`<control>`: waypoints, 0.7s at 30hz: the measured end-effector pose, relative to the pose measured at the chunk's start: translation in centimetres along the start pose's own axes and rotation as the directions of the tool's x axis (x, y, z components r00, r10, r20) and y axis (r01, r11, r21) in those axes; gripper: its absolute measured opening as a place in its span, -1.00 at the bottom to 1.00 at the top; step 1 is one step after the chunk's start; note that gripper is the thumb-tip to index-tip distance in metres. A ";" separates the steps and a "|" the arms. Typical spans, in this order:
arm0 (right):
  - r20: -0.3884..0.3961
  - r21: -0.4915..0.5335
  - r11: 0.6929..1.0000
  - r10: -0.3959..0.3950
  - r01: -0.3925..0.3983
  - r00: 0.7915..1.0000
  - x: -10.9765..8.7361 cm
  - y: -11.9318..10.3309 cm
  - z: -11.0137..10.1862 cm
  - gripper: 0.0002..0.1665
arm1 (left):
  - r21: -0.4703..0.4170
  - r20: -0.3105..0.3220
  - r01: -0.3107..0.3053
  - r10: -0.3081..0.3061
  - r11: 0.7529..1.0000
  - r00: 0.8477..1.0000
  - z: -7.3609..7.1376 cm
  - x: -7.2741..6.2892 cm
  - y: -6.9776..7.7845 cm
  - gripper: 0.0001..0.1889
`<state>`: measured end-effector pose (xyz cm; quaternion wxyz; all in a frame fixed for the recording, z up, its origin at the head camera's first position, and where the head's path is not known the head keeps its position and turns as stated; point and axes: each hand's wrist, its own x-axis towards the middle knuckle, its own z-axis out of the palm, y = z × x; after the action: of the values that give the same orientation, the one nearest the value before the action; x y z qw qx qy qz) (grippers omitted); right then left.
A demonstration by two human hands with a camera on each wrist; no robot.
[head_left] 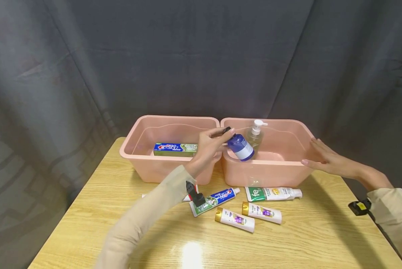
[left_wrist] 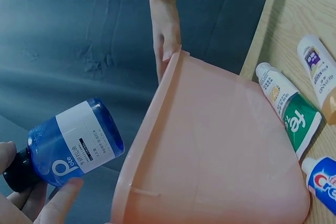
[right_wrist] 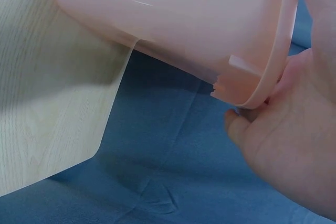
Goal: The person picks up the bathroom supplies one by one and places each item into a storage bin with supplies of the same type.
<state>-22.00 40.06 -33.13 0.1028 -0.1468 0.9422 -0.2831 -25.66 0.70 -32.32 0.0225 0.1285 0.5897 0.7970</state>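
My left hand (head_left: 208,148) holds a blue bottle (head_left: 242,148) by its black cap, tilted over the near left corner of the right pink bin (head_left: 271,173). In the left wrist view, the white label on the bottle (left_wrist: 79,137) faces the camera, and a fingertip touches its side. A clear pump bottle (head_left: 255,136) with a white pump head stands inside that bin. My right hand (head_left: 335,161) rests at the bin's right end, fingers extended along the rim. Up close in the right wrist view, the palm (right_wrist: 294,135) lies beside the rim.
A left pink bin (head_left: 170,164) stands alongside, holding a toothpaste box (head_left: 175,149). In front lie a Crest toothpaste tube (head_left: 215,200), a green-and-white tube (head_left: 273,194) and two gold-capped white bottles (head_left: 235,219). Another tube is partly hidden under my left forearm. The wooden table (head_left: 288,243) ends near my right arm.
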 end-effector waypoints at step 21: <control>0.011 -0.005 1.000 0.006 -0.006 1.000 -0.1 0.1 -0.2 0.17 | 0.052 -0.115 0.020 -0.014 0.998 0.993 2.6 1.6 -1.8 -0.60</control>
<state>-21.99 40.28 -32.99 0.1084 -0.1458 0.9428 -0.2794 -26.78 3.92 -33.07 -0.0080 0.0778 0.6121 0.7869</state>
